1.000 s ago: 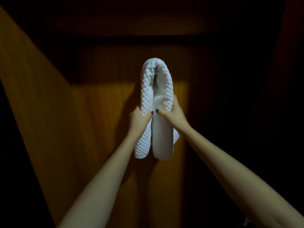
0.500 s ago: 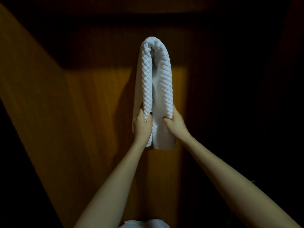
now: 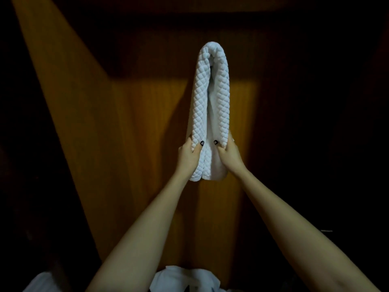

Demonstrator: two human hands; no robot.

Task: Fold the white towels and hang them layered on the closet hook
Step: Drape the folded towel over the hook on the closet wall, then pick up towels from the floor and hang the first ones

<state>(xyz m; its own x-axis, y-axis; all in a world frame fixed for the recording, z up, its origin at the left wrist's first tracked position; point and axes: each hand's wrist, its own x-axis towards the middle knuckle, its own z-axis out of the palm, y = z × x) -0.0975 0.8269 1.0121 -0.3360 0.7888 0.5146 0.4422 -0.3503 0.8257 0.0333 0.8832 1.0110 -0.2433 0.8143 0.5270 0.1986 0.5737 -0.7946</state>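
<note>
Wooden closet panelling (image 3: 136, 133) is seen behind, partly lit. Against it a white towel (image 3: 219, 102) is hung doubled, fold uppermost, both halves side by side. Its left half is gripped by the left hand (image 3: 188, 157), its right half by the right hand (image 3: 229, 157).

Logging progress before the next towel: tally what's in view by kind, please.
Hanging white towel bundle: 1, layers not countable.
Hands: 2, left hand and right hand, each gripping its lower part.
White cloth at the bottom edge: 1, kind unclear.
Total: 4.
</note>
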